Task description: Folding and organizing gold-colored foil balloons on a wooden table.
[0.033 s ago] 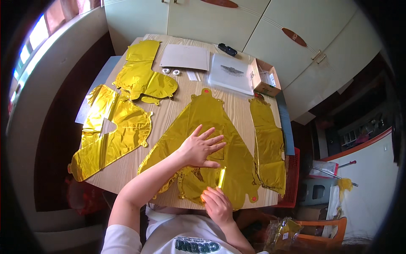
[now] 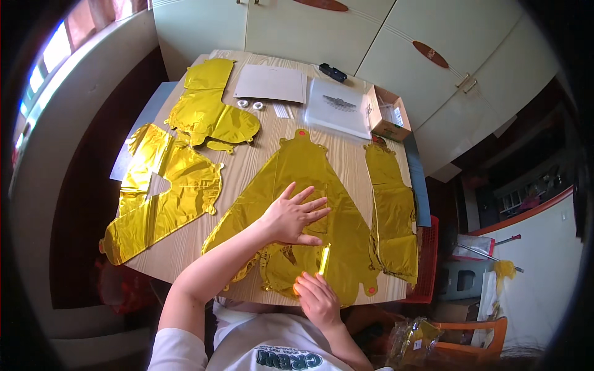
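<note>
A large flat gold foil balloon [image 2: 291, 170], roughly triangular with small tabs, lies across the middle of the table. My left hand [image 2: 296, 216] rests on it palm down with the fingers spread. Close to the near table edge, my right hand [image 2: 318, 300] is closed, its fingertips pinching the foil. A bright narrow strip, apparently a fold of foil, runs up from those fingers. Something orange shows beside the right fingertips, too small to name. A smaller crumpled foil part [image 2: 284, 269] lies between my hands and the near edge.
More flat gold foil balloons lie at far left [image 2: 207, 108], left [image 2: 167, 191] and right [image 2: 393, 210]. Toward the back are grey card sheets [image 2: 269, 83], two white rolls [image 2: 258, 106], a clear plastic sleeve [image 2: 337, 108], an open box [image 2: 388, 114] and a black object [image 2: 333, 72].
</note>
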`<state>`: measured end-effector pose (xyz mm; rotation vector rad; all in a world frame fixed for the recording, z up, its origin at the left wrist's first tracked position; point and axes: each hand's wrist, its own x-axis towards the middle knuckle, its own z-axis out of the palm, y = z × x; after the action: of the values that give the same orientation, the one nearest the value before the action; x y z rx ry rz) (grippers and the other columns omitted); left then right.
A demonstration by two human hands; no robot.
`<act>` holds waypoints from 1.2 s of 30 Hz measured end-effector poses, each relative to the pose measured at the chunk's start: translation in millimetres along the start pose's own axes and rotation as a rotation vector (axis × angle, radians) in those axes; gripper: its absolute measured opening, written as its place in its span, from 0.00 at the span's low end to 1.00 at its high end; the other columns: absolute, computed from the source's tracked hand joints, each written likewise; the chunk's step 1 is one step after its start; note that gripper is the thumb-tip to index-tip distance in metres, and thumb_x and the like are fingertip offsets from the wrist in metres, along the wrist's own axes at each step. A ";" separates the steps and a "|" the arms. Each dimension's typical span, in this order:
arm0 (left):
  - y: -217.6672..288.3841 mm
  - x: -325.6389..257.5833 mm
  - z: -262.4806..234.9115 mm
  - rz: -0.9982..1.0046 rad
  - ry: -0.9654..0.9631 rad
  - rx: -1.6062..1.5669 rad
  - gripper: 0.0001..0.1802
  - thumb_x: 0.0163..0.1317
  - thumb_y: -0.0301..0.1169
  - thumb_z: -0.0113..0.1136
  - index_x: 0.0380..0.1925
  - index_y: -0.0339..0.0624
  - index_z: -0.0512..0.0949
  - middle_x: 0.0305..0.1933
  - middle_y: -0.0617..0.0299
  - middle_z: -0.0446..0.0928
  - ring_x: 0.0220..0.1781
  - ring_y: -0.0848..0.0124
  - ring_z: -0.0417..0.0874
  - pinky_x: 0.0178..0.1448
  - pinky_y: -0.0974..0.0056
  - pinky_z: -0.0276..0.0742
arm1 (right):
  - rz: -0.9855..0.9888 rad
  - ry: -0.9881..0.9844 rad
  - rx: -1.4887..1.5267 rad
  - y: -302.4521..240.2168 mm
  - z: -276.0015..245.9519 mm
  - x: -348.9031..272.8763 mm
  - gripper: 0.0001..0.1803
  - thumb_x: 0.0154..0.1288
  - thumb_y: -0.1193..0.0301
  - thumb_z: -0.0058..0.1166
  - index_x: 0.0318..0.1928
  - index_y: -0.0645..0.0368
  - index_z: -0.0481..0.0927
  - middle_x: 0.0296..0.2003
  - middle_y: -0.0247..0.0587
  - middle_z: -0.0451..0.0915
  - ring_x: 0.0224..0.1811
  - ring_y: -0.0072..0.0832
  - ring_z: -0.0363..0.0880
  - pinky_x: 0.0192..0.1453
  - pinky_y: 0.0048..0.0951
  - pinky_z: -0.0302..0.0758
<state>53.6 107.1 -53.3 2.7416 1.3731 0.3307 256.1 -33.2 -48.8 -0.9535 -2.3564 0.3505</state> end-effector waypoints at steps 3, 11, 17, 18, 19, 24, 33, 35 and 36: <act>-0.4 -0.7 0.5 0.000 0.008 -0.001 0.49 0.54 0.75 0.36 0.69 0.58 0.60 0.74 0.66 0.57 0.76 0.54 0.51 0.75 0.39 0.40 | -0.025 -0.052 -0.033 -0.1 -4.4 1.5 0.10 0.58 0.74 0.58 0.42 0.57 0.82 0.46 0.37 0.81 0.55 0.34 0.78 0.63 0.43 0.71; -0.3 -0.7 0.1 -0.015 -0.016 -0.008 0.51 0.53 0.78 0.30 0.69 0.58 0.60 0.74 0.67 0.56 0.77 0.56 0.49 0.76 0.41 0.36 | -0.043 -0.108 -0.080 -5.6 -7.9 9.6 0.11 0.58 0.72 0.59 0.43 0.55 0.83 0.48 0.36 0.81 0.56 0.35 0.77 0.64 0.45 0.69; -0.9 -1.0 0.8 0.001 0.009 -0.002 0.51 0.52 0.78 0.34 0.69 0.58 0.60 0.73 0.65 0.57 0.76 0.54 0.51 0.75 0.38 0.39 | -0.092 -0.147 -0.055 -2.9 -4.4 9.8 0.13 0.58 0.72 0.58 0.46 0.54 0.83 0.49 0.36 0.81 0.57 0.35 0.76 0.66 0.44 0.66; -0.6 -1.0 0.5 0.001 0.004 -0.001 0.52 0.51 0.78 0.35 0.69 0.58 0.60 0.74 0.65 0.57 0.76 0.54 0.51 0.74 0.37 0.39 | -0.099 -0.153 -0.052 -2.3 -4.2 9.7 0.14 0.58 0.72 0.58 0.46 0.53 0.83 0.49 0.36 0.81 0.57 0.34 0.76 0.67 0.44 0.66; -0.2 -1.0 0.2 0.001 0.000 0.000 0.53 0.50 0.79 0.35 0.69 0.58 0.60 0.74 0.65 0.57 0.76 0.54 0.51 0.74 0.37 0.39 | -0.102 -0.159 -0.046 -2.0 -3.7 9.1 0.14 0.58 0.72 0.58 0.46 0.53 0.83 0.49 0.35 0.81 0.58 0.34 0.76 0.67 0.44 0.66; -0.5 -0.9 -0.8 -0.005 -0.034 -0.013 0.59 0.43 0.82 0.37 0.70 0.59 0.57 0.74 0.66 0.55 0.77 0.55 0.48 0.74 0.35 0.36 | -0.116 -0.172 -0.015 0.3 -1.2 7.1 0.14 0.59 0.72 0.57 0.47 0.53 0.83 0.49 0.35 0.81 0.59 0.34 0.75 0.67 0.42 0.65; 2.2 -0.2 -11.9 -0.007 -0.114 -0.011 0.61 0.38 0.78 0.51 0.71 0.58 0.54 0.75 0.66 0.52 0.77 0.55 0.47 0.74 0.33 0.36 | -0.108 -0.202 0.025 1.9 -2.3 8.7 0.16 0.58 0.72 0.58 0.48 0.52 0.82 0.51 0.35 0.81 0.61 0.33 0.74 0.67 0.42 0.66; 2.5 0.2 -12.2 -0.010 -0.121 -0.015 0.62 0.38 0.77 0.53 0.71 0.58 0.53 0.76 0.67 0.52 0.77 0.55 0.46 0.74 0.33 0.36 | -0.114 -0.213 0.023 3.8 -1.3 7.1 0.16 0.59 0.71 0.58 0.49 0.52 0.82 0.51 0.35 0.80 0.61 0.33 0.73 0.67 0.43 0.65; 2.5 0.4 -12.2 -0.009 -0.126 -0.013 0.62 0.38 0.77 0.53 0.72 0.58 0.53 0.76 0.66 0.52 0.77 0.55 0.46 0.74 0.33 0.36 | -0.117 -0.217 0.021 4.2 -1.6 7.3 0.16 0.59 0.70 0.58 0.49 0.52 0.82 0.52 0.35 0.80 0.61 0.33 0.73 0.67 0.44 0.65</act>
<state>53.1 105.4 -41.0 2.6935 1.3468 0.1621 255.1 -25.0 -46.3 -0.7982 -2.5861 0.4515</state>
